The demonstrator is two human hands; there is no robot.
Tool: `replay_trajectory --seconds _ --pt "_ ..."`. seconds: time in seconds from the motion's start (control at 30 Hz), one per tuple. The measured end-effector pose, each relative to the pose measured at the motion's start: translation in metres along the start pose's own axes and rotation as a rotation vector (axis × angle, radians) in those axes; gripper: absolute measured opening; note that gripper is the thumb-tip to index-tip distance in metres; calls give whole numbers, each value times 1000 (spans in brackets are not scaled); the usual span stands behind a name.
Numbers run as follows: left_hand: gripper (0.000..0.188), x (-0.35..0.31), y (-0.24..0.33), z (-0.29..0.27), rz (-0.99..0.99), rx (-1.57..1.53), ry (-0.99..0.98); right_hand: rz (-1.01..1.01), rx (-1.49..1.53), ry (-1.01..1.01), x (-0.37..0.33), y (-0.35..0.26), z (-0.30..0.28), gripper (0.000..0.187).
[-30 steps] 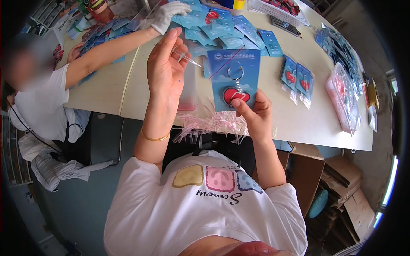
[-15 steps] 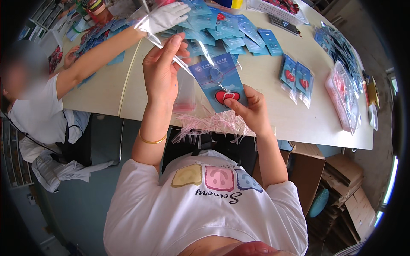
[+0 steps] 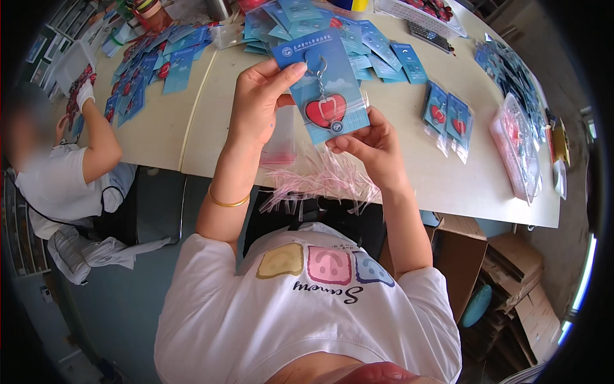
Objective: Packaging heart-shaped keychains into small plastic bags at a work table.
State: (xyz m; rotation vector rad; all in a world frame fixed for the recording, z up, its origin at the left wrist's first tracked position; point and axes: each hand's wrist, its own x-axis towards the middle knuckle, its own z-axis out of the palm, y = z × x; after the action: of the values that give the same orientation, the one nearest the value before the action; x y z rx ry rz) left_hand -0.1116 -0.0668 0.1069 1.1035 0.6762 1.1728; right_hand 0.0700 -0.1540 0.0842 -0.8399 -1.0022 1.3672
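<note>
- One card (image 3: 339, 80), above the desk (image 3: 441, 182).
- Our left hand (image 3: 258, 101) pinches its left edge; our right hand (image 3: 374, 146), half-curled, grips its lower edge.
- We seem mid-sleeving; next calls for light fingertips.

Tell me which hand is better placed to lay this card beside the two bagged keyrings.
Right hand, probably: it holds the blue card at its lower right, and the bagged keyrings lie closer to it than to the left hand.

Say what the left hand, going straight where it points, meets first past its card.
Beyond the held card, the left hand would likely meet the card pile; depth is unclear, so it might pass above.
</note>
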Motion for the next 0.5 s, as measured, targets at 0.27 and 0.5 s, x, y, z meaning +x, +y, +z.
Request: replay_trajectory --seconds 0.27,0.5 --pt "19 -12 3 13 -84 -17 -175 -28 -47 24 6 1 2 31" --pt "23 -17 10 17 -117 57 -241 -9 -49 133 4 7 10 19"
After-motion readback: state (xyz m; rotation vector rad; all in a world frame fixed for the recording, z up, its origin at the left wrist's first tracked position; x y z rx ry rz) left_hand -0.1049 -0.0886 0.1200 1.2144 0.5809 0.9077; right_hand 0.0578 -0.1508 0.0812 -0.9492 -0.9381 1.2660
